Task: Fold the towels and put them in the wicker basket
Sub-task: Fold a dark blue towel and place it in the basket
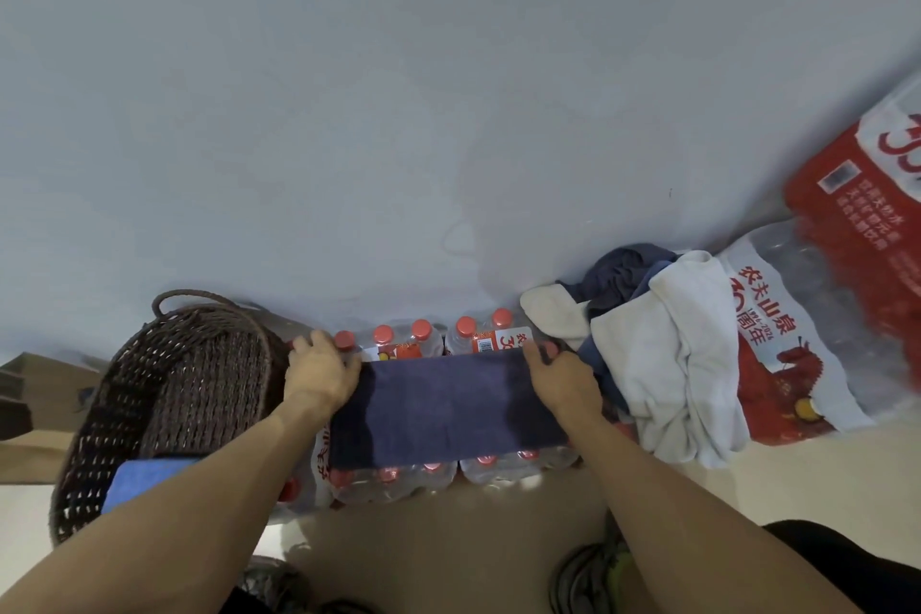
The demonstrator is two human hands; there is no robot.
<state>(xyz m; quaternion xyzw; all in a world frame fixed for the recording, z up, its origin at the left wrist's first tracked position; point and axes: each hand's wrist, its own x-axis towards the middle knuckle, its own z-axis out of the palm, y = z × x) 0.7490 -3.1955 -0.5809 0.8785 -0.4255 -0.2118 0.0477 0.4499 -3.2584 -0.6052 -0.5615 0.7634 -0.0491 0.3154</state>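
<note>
I see a plain grey-blue wall (398, 90) filling the upper frame, evenly lit, faintly smudged near the middle. A pale beige floor (448, 543) runs along the bottom. Brown cardboard (35, 414) sits at the left edge. Shrink-wrapped bottle packs (822, 314) stand against the wall, center and right.

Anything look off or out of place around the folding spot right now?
Mostly the work surface: the dark towel is spread over shrink-wrapped water bottles, not a table. Unfolded towels lie heaped on the right.

Shrink-wrapped bottle packs (398, 344) by wall (398, 90); shoes (583, 573), probably.
</note>
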